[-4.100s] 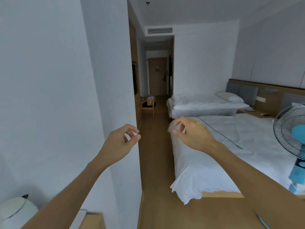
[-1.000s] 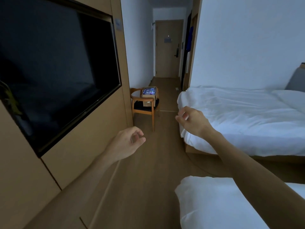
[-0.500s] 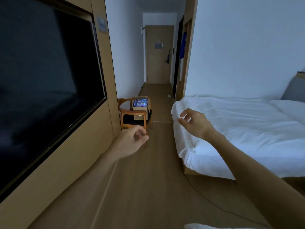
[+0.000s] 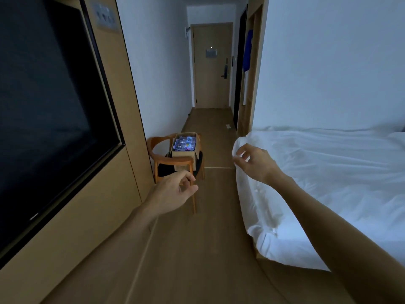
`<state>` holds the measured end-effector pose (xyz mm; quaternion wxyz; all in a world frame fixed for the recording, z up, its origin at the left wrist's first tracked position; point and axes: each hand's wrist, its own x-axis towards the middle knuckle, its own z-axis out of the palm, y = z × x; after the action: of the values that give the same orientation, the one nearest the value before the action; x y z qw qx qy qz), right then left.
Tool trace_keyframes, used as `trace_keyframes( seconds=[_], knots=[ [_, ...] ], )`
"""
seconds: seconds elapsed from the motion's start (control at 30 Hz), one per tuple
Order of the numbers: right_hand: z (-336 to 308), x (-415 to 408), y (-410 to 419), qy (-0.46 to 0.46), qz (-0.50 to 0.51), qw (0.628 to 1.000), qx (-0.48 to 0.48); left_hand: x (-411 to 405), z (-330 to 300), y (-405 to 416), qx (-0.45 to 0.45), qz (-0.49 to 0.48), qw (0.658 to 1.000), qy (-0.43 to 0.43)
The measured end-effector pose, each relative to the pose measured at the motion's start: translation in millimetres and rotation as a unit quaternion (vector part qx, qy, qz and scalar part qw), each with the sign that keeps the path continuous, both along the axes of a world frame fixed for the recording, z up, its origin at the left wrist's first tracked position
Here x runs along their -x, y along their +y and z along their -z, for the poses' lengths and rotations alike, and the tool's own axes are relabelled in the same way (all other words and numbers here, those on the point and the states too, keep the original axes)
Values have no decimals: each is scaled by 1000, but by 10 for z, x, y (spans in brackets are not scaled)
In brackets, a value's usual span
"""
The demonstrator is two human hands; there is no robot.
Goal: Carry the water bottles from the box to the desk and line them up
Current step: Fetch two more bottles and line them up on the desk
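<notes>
- Head view: nothing is held; the left hand (image 4: 173, 193) and right hand (image 4: 255, 163) are loosely curled and empty.
- The box (image 4: 184, 148) of water bottles (image 4: 183, 143) is seen on a chair (image 4: 169, 160), ahead of the left hand.
- Approach is judged under way; closing in and reaching down are called for next.

1. Box (image 4: 183, 153): tan cardboard.
2. Bottles (image 4: 183, 143): clear, blue-purple labels.
3. Chair (image 4: 173, 160): orange-brown wood, black seat.
4. Bed (image 4: 328, 172): plain white.
5. TV (image 4: 43, 106): black.
6. Floor (image 4: 197, 249): brown wood.
</notes>
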<state>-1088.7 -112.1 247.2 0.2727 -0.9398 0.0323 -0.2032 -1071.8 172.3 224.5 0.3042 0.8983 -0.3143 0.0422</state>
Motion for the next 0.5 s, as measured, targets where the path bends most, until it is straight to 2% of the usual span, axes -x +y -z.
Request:
trace_keyframes(
  seconds=[0.23, 0.5],
  knots=[
    [-52, -1485, -529, 14, -16, 1000, 3, -1322, -70, -532, 11, -21, 999, 25],
    [141, -2871, -971, 33, -29, 999, 7, -2627, 143, -959, 21, -40, 998, 46]
  ],
)
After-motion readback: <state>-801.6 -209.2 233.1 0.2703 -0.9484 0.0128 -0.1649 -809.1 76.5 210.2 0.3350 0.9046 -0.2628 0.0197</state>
